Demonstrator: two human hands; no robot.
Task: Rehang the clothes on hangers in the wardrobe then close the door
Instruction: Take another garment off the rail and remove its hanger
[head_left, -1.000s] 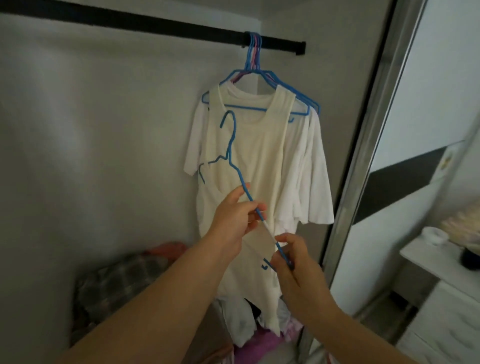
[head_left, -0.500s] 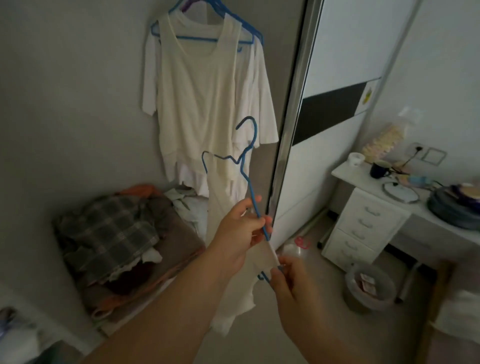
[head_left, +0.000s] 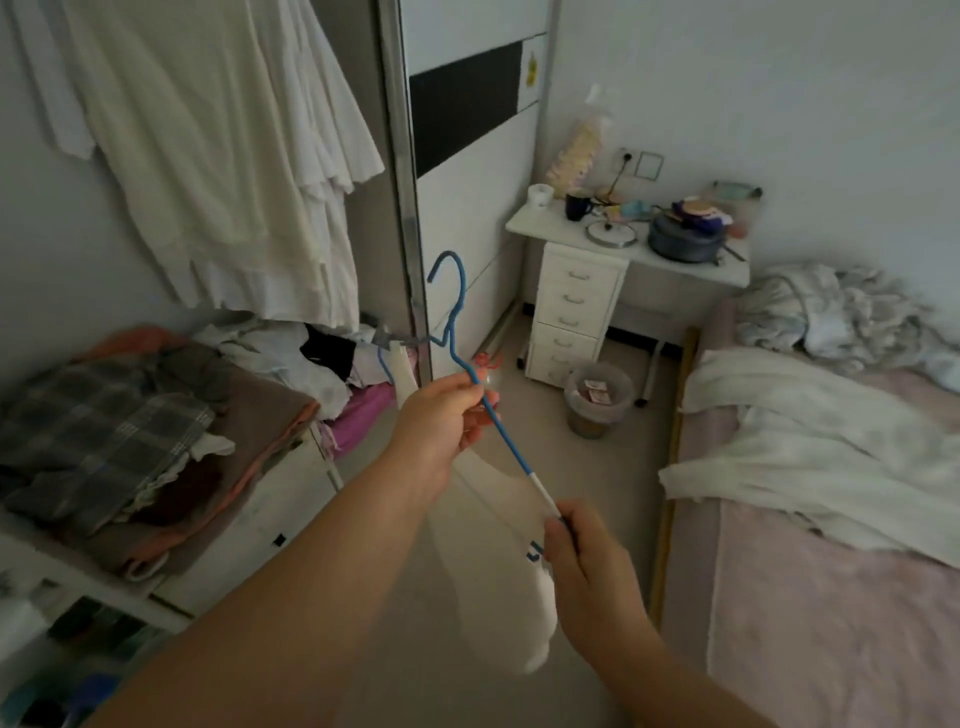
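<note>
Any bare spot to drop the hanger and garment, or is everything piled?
Free: the pink bed near the camera, below the white sheet; the floor between bin and bed. Crowded: the wardrobe shelf under folded clothes; the desk with pot, lid and mugs.

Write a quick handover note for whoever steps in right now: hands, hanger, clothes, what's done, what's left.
Left hand grips the blue hanger near its neck; right hand pinches its lower end, where a white garment hangs.
Done: white shirts hang in the wardrobe.
Left: seat this garment on the hanger, hang it up, deal with the clothes pile and the white clothes on the bed, then close the sliding door.
</note>
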